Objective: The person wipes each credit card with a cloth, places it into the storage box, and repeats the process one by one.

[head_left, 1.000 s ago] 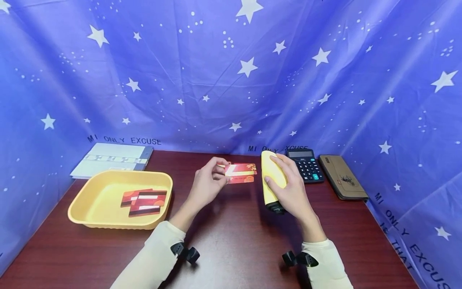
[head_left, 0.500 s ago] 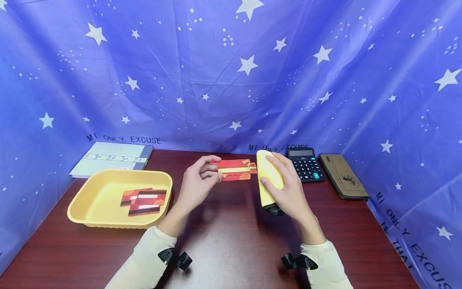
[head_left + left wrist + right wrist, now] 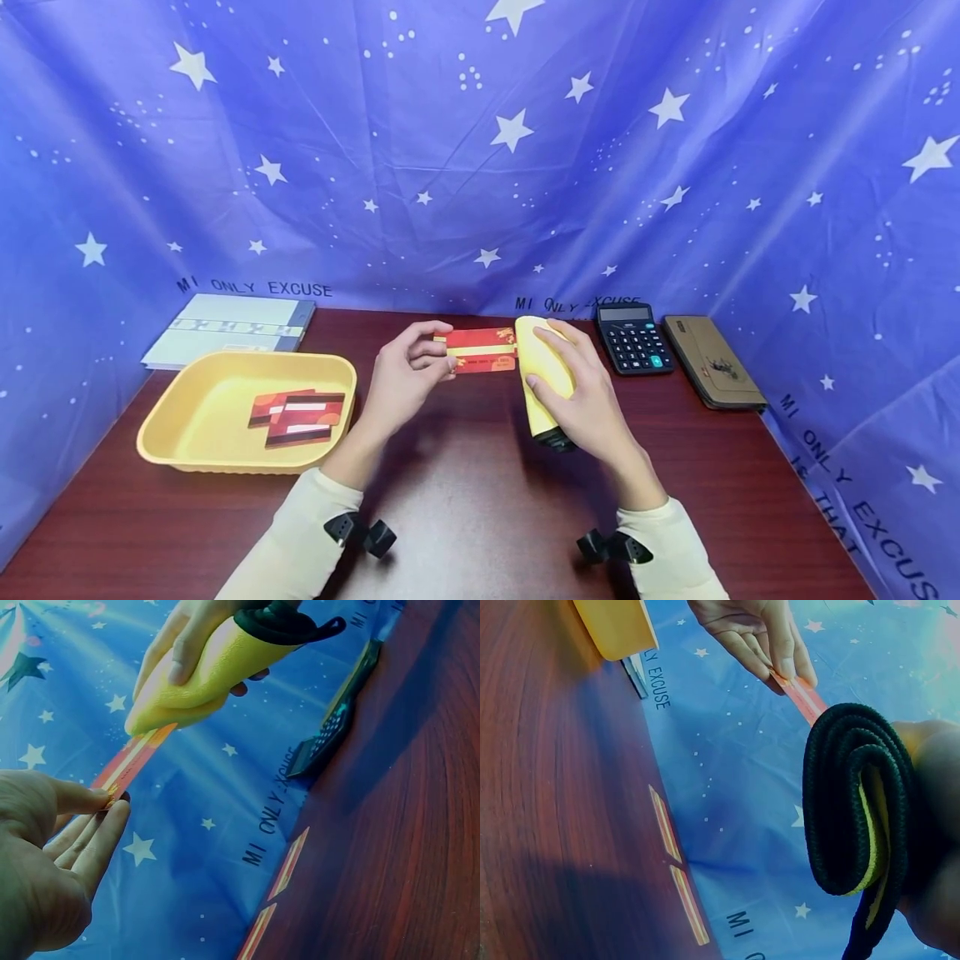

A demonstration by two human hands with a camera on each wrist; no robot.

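My left hand (image 3: 412, 367) pinches the left end of a red bank card (image 3: 480, 350) with a yellow stripe, held up above the table. A yellow cloth (image 3: 542, 375) with black trim, folded into a thick roll, is gripped in my right hand (image 3: 588, 392). The cloth's edge covers the card's right end, as the left wrist view also shows. From the right wrist, the black-edged layers of the cloth (image 3: 832, 802) fill the foreground, with the fingers of the left hand (image 3: 761, 637) beyond. Several red cards (image 3: 307, 417) lie in the yellow basin (image 3: 187, 408).
Two more striped cards (image 3: 667, 825) lie on the table, mostly hidden behind the held card in the head view. A black calculator (image 3: 636, 340) and a brown wallet (image 3: 716, 367) sit back right. A pale notebook (image 3: 225, 325) lies behind the basin; a starry curtain (image 3: 420, 167) surrounds the table.
The left hand has drawn the card leftward and turned its face flatter to the head camera. My right hand has brought the cloth left, from beside the card onto its right end.
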